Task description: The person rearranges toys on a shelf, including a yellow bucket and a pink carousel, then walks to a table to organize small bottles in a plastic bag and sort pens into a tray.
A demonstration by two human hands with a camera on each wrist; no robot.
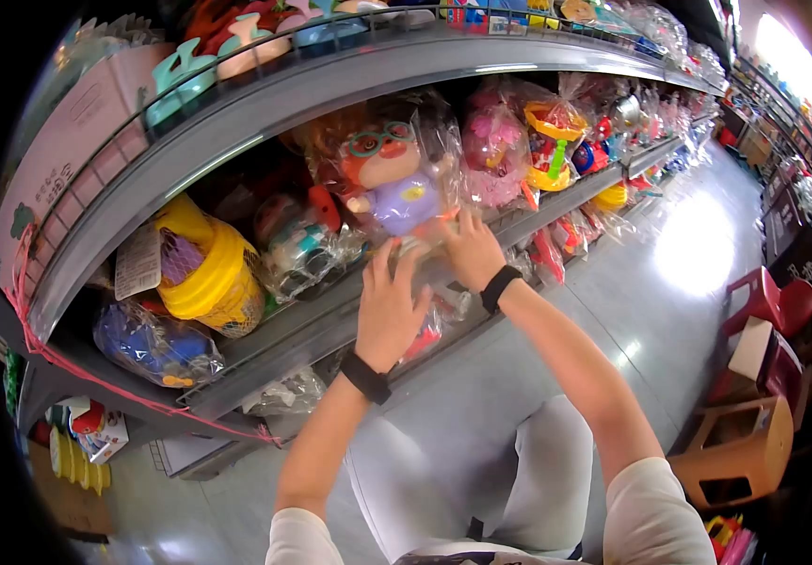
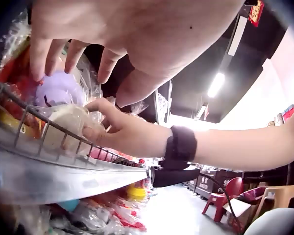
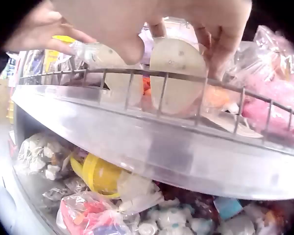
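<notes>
A bagged doll with green glasses and a purple body (image 1: 406,202) leans back on the shelf, its pale oval soles (image 3: 177,71) facing out behind the wire rail. My right hand (image 1: 474,252) grips the doll by one foot; in the left wrist view the thumb and fingers of that right hand (image 2: 120,128) curl round a pale part in clear plastic. Beside it, my left hand (image 1: 389,309) has its fingers extended toward the doll's feet. The left wrist view shows the left hand (image 2: 117,34) with spread fingers above the purple body (image 2: 61,89).
A yellow netted bucket (image 1: 213,273) and a blue bagged toy (image 1: 156,344) sit left on the shelf. To the right are a bagged pink toy (image 1: 497,155) and a yellow-and-red toy (image 1: 554,141). A wire rail (image 3: 159,93) edges the shelf. Red stools (image 1: 773,301) stand across the aisle.
</notes>
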